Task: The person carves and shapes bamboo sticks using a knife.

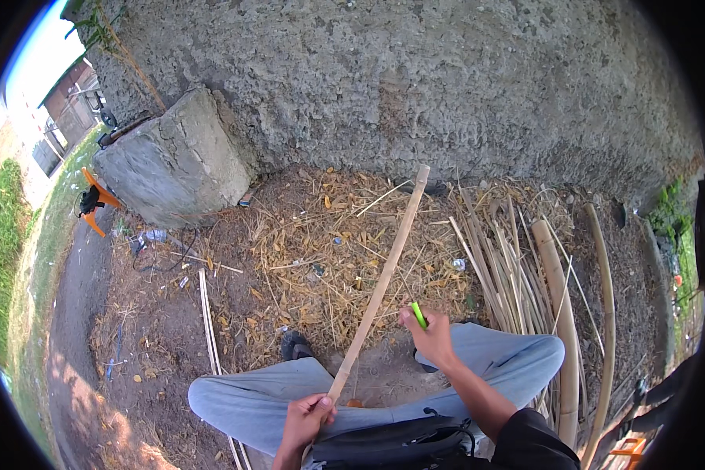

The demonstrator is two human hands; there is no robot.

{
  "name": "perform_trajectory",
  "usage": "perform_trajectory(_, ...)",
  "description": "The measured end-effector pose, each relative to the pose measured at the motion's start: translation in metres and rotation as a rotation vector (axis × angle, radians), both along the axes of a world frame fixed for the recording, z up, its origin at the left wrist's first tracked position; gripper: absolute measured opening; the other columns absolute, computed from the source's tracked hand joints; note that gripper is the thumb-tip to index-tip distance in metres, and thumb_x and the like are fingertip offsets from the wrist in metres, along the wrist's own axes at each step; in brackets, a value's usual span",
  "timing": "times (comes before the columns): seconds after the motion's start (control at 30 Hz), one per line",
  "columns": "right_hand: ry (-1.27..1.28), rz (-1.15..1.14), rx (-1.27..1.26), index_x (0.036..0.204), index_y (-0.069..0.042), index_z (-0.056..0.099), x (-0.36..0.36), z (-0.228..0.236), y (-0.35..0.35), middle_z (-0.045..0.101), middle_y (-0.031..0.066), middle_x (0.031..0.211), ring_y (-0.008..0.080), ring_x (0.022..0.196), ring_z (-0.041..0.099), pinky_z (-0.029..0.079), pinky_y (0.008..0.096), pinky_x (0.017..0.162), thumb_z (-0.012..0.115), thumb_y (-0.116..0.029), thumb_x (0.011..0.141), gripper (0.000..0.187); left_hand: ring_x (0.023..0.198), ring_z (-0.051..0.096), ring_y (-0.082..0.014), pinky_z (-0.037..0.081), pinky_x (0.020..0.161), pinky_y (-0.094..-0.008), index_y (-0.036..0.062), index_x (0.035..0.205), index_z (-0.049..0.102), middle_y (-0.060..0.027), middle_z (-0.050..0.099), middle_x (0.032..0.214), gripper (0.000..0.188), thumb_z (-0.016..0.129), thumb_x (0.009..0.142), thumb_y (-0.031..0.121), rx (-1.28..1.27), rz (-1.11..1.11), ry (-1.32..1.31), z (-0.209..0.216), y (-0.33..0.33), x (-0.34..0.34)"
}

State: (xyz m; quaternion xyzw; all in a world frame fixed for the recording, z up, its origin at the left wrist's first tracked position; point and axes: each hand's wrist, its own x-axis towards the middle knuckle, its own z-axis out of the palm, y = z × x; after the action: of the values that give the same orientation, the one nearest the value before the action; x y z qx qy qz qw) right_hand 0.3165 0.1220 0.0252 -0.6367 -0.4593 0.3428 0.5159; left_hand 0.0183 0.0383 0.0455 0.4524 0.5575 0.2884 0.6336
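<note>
My left hand is closed round the near end of a long, flat bamboo strip, low in front of my lap. The strip slants up and away to the right, its far end near the foot of the wall. My right hand, above my right knee, grips a tool with a bright green handle. Its working end is too thin to make out clearly. This hand is to the right of the strip and apart from it. My legs in grey trousers are spread, with a dark shoe below the left one.
Split bamboo strips and thicker bamboo poles lie to the right. Thin strips lie on the left. A rough grey wall and a concrete block bound the far side. Dry leaves and shavings cover the ground.
</note>
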Motion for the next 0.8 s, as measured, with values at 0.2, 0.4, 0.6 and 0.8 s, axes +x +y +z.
perform_trajectory(0.2, -0.428, 0.148, 0.133, 0.1, -0.004, 0.071, -0.012, 0.022, -0.035, 0.062, 0.0099, 0.068, 0.0228, 0.055, 0.061, 0.048, 0.0343, 0.053, 0.066, -0.019, 0.09, 0.019, 0.054, 0.042, -0.0055, 0.034, 0.05, -0.019, -0.0052, 0.12, 0.062, 0.0001, 0.054, 0.069, 0.033, 0.05, 0.103, 0.02, -0.168, 0.019, -0.149, 0.009, 0.014, 0.008)
perform_trajectory(0.4, -0.658, 0.363, 0.393, 0.097, -0.006, 0.069, -0.038, 0.023, -0.052, 0.058, 0.0059, 0.064, 0.0243, 0.051, 0.06, 0.045, 0.0353, 0.044, 0.072, -0.022, 0.085, 0.02, 0.05, 0.038, -0.0055, 0.03, 0.046, -0.0203, -0.0076, 0.118, 0.062, -0.0006, 0.052, 0.068, 0.035, 0.049, 0.103, 0.021, -0.365, 0.074, -0.31, 0.01, 0.027, 0.014)
perform_trajectory(0.6, -0.763, 0.334, 0.414, 0.097, -0.008, 0.068, -0.042, 0.017, -0.052, 0.055, 0.0031, 0.062, 0.0213, 0.048, 0.058, 0.044, 0.0336, 0.041, 0.075, -0.024, 0.082, 0.023, 0.048, 0.036, -0.0055, 0.028, 0.043, -0.0209, -0.0095, 0.113, 0.062, -0.0009, 0.051, 0.066, 0.034, 0.048, 0.103, 0.02, -0.375, 0.061, -0.356, 0.008, 0.027, 0.014)
perform_trajectory(0.8, -0.837, 0.234, 0.474, 0.094, -0.009, 0.066, -0.045, 0.011, -0.048, 0.053, 0.0006, 0.06, 0.0174, 0.047, 0.059, 0.042, 0.0321, 0.038, 0.074, -0.03, 0.083, 0.025, 0.046, 0.038, -0.0047, 0.029, 0.042, -0.0219, -0.0078, 0.106, 0.064, -0.0002, 0.05, 0.062, 0.033, 0.051, 0.103, 0.023, -0.207, 0.092, -0.19, 0.013, 0.02, 0.025)
